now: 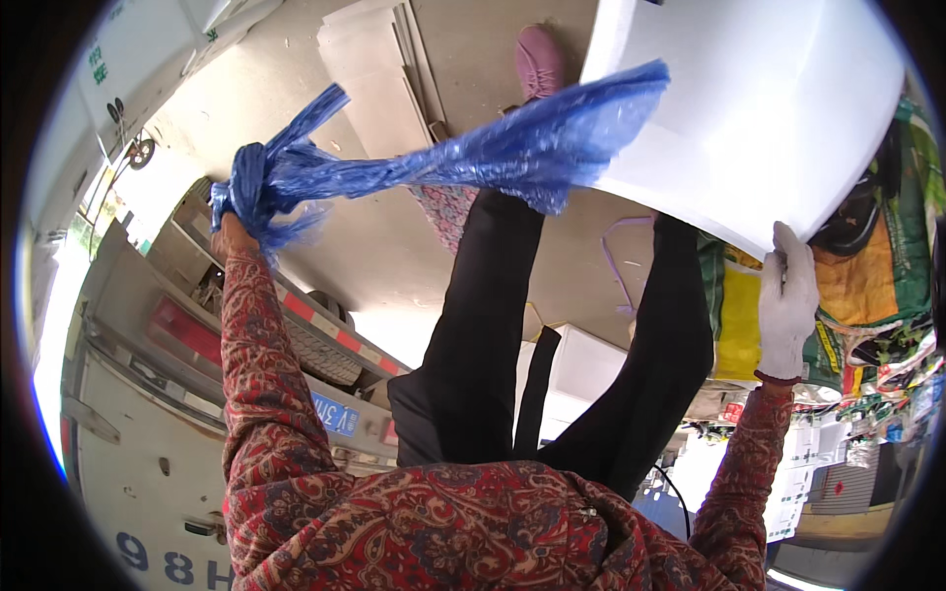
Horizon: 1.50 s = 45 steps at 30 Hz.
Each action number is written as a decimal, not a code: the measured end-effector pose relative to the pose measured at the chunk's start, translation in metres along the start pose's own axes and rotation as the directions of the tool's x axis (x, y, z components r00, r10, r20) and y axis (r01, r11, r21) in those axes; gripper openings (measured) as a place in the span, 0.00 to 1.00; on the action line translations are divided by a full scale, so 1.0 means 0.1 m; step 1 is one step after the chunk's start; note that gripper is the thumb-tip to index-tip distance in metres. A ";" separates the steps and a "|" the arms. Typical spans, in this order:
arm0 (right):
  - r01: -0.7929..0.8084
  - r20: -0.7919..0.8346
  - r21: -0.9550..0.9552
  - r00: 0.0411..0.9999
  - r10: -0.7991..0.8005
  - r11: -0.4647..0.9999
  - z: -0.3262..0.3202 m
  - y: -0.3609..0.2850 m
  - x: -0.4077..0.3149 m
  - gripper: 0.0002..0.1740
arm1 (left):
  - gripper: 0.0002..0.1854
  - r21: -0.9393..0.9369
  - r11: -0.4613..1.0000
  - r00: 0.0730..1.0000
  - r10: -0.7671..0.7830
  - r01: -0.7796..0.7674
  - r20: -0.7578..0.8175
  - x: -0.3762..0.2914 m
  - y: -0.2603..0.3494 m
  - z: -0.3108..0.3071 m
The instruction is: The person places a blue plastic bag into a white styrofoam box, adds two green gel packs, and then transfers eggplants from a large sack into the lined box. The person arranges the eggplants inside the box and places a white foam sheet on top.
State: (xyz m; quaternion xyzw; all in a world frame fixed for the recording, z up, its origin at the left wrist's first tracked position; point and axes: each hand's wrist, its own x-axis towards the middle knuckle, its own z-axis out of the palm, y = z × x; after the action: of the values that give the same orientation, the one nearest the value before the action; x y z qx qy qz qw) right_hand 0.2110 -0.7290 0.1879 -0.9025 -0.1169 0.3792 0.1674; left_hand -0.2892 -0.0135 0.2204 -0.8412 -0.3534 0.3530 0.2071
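My bare left hand grips a bunched blue plastic bag, whose knotted-looking end covers most of the fingers. The thin film stretches rightward across the view, and its flared end overlaps a large white box, apparently of foam. My right hand wears a white knit glove with a dark red cuff. Its thumb and fingers pinch the near corner of that box, which is tilted up in front of me. Part of the box runs out of view at the top.
To the left stands a truck's rear with a red-and-white reflective strip and a tyre. Flattened cardboard and a purple strap lie on the floor. Green-and-yellow sacks are at the right; white boxes show beyond my legs.
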 end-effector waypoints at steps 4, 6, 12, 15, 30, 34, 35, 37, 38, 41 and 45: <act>0.041 -0.041 0.005 0.998 -0.041 0.999 0.15 -0.12 -0.01 0.19 | 0.40 0.162 0.986 0.990 -0.047 0.025 0.133 0.59 0.25 0.00; -0.050 -0.055 0.010 0.997 0.050 0.999 0.16 -0.14 0.01 0.19 | 0.44 -0.106 0.993 0.991 0.037 -0.051 -0.130 1.12 0.58 -0.23; -0.031 -0.024 0.015 0.999 0.031 0.999 0.16 -0.08 0.00 0.20 | 0.51 -0.982 0.137 0.987 0.078 0.132 0.143 1.48 1.61 -1.09; -0.133 -0.073 0.117 0.987 0.142 0.984 0.19 -0.06 -0.06 0.20 | 0.49 -0.689 0.664 0.927 0.018 -0.290 -0.374 0.72 2.26 -0.99; 0.044 -0.320 0.018 0.947 -0.036 0.999 0.30 -0.08 0.30 0.20 | 0.22 -0.433 0.325 0.416 0.900 -0.841 -0.132 -1.02 4.69 0.71; 0.155 -0.356 0.031 0.925 -0.134 0.987 0.34 -0.09 0.45 0.21 | 0.22 -0.455 0.367 0.461 0.880 -0.812 -0.114 -1.08 4.82 0.60; 0.168 -0.366 0.049 0.920 -0.139 0.984 0.33 -0.08 0.48 0.21 | 0.21 -0.462 0.370 0.467 0.877 -0.806 -0.113 -1.10 4.86 0.56; 0.215 -0.374 0.032 0.908 -0.188 0.976 0.31 -0.05 0.54 0.21 | 0.21 -0.474 0.375 0.475 0.873 -0.797 -0.107 -1.14 4.95 0.47; 0.227 -0.383 0.030 0.902 -0.198 0.973 0.29 -0.03 0.57 0.21 | 0.21 -0.479 0.375 0.477 0.872 -0.794 -0.110 -1.16 5.02 0.42; 0.264 -0.405 0.013 0.883 -0.236 0.964 0.21 0.06 0.65 0.21 | 0.21 -0.477 0.371 0.481 0.867 -0.797 -0.130 -1.05 5.33 0.28; 0.241 -0.450 -0.006 0.866 -0.218 0.970 0.12 0.15 0.70 0.21 | 0.21 -0.455 0.361 0.472 0.867 -0.814 -0.156 -0.68 5.85 0.11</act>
State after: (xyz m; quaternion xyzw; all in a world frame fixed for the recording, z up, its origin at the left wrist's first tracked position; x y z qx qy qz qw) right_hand 0.2512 -0.7160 0.1290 -0.9406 -0.1721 0.1416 0.2563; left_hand -0.0698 -0.4517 -0.1063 -0.9035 0.0418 0.3573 -0.2329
